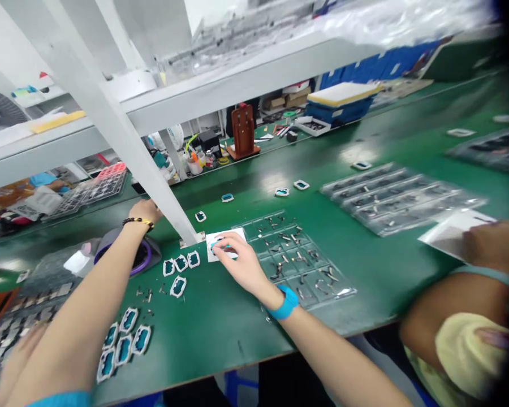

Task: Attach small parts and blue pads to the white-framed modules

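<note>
My right hand (pixel 240 263), with a blue wristband, is over a white card (pixel 240 233). Its thumb and forefinger are pinched together at a small white-rimmed teal frame (pixel 214 243), mostly covered by the fingers; what they grip is too small to make out. My left hand (pixel 146 210), wearing a beaded bracelet, reaches far forward beside the slanted shelf post (pixel 152 175); its fingers are hidden. Below that forearm stands a dark purple-rimmed container (pixel 142 264). More white-rimmed teal frames (pixel 178 286) lie between my arms, with tiny metal parts (pixel 146 295) near them.
A clear compartment tray (pixel 299 257) of small metal pieces lies right of my right hand. Another clear tray (pixel 382 198) is beyond it. A co-worker's hand (pixel 494 243) is at a white sheet (pixel 447 232). At the lower left, another blurred hand (pixel 21 359) shows beside flat pieces.
</note>
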A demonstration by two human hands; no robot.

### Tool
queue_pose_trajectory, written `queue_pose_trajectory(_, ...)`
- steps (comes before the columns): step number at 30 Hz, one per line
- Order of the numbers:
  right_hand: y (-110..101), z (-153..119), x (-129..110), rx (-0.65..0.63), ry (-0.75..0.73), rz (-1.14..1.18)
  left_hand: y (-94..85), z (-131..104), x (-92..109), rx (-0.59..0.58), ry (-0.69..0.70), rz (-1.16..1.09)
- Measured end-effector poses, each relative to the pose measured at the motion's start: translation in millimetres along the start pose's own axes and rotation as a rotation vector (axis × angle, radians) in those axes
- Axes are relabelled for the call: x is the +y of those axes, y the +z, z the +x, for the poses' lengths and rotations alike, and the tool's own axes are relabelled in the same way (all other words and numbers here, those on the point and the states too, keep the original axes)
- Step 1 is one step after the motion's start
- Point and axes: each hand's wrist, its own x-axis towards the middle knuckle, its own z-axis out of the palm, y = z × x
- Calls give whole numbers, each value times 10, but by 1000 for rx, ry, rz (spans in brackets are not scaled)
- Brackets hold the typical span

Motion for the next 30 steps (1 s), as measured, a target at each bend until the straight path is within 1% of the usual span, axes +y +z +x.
queue_pose_trajectory(2, -14, 17, 18, 25, 33, 47, -196, -170, -14, 68, -74, 0)
queue_pose_trajectory(3, -26, 28, 25, 37, 49, 69, -302, -318, -4, 87, -113, 15)
queue_pose_trajectory(5, -59, 55, 38, 60, 70, 110, -498, -728, 73, 130, -160, 37)
queue_pose_trajectory(6, -78, 71, 46, 70, 77, 128, -569, -970, 148, 136, -174, 37)
queue_pose_trajectory(7, -96, 89, 54, 80, 83, 146, -610, -1215, 249, 118, -172, 27)
queue_pose_trajectory(8, -112, 107, 63, 91, 91, 167, -613, -1449, 376, 83, -174, 1)
queue_pose_trajectory(9, -125, 125, 73, 99, 100, 190, -575, -1654, 522, 30, -215, -70)
queue_pose_trajectory(10, -133, 140, 83, 105, 111, 212, -496, -1819, 679, -13, -238, -114)
queue_pose_trajectory(11, -136, 153, 92, 105, 124, 235, -381, -1936, 839, -63, -202, -127)
queue_pose_trajectory(12, -133, 162, 99, 100, 140, 258, -240, -2002, 993, -112, -145, -106)
queue_pose_trajectory(14, -114, 167, 109, 74, 182, 313, 73, -1998, 1246, -155, -41, -25)
queue_pose_trajectory(16, -87, 157, 109, 26, 243, 380, 351, -1879, 1394, -176, 16, 33)
queue_pose_trajectory(18, -64, 139, 102, -44, 315, 460, 540, -1750, 1428, -190, 39, 41)
queue_pose_trajectory(20, -55, 120, 91, -121, 388, 548, 626, -1689, 1378, -193, 52, 25)
queue_pose_trajectory(22, -60, 105, 80, -187, 456, 639, 619, -1715, 1286, -184, 60, 3)
queue_pose_trajectory(24, -73, 95, 68, -232, 514, 732, 530, -1796, 1192, -163, 59, -32)
queue_pose_trajectory(25, -80, 91, 61, -247, 539, 776, 463, -1841, 1153, -140, 64, -97)
queue_pose_trajectory(28, -94, 73, 40, -281, 602, 883, 233, -1943, 1093, -57, 141, -466)
queue_pose_trajectory(30, -91, 48, 35, -300, 642, 920, 120, -1971, 1113, -17, 229, -669)
